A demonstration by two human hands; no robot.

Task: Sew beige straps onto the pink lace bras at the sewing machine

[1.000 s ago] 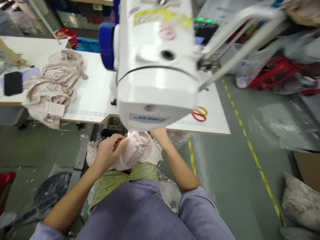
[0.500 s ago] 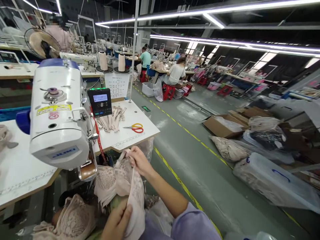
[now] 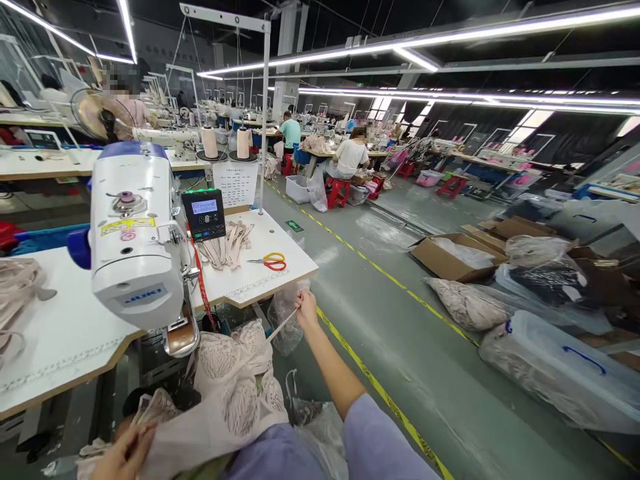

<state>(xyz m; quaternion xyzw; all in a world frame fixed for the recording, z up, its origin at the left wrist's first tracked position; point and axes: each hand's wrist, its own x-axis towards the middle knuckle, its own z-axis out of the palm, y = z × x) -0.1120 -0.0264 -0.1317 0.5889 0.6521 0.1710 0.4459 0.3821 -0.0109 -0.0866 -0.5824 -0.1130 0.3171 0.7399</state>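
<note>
A pale pink lace bra (image 3: pixel 240 400) is stretched across my lap, its cups facing up. At the lower left, my left hand (image 3: pixel 125 453) has its fingers closed on the bra's side band. Out to the right, past the table's front edge, my right hand (image 3: pixel 306 308) pinches the end of a thin strap that runs taut back to the cups. More lace bras (image 3: pixel 210 357) lie just beyond, below the sewing machine (image 3: pixel 133 240). What lies under the fabric near my left hand is hidden.
On the white table (image 3: pixel 280 230) are yellow-and-red scissors (image 3: pixel 270 261), a bundle of pink straps (image 3: pixel 227 245) and a control panel (image 3: pixel 204 213). More fabric (image 3: pixel 17 293) lies at the left. Boxes (image 3: pixel 457 257) and a plastic bin (image 3: pixel 565 373) stand right of the aisle.
My right hand has moved right and pulled the strap out straight. My left hand has moved down and left, spreading the bra between both hands. The view has shifted slightly.
</note>
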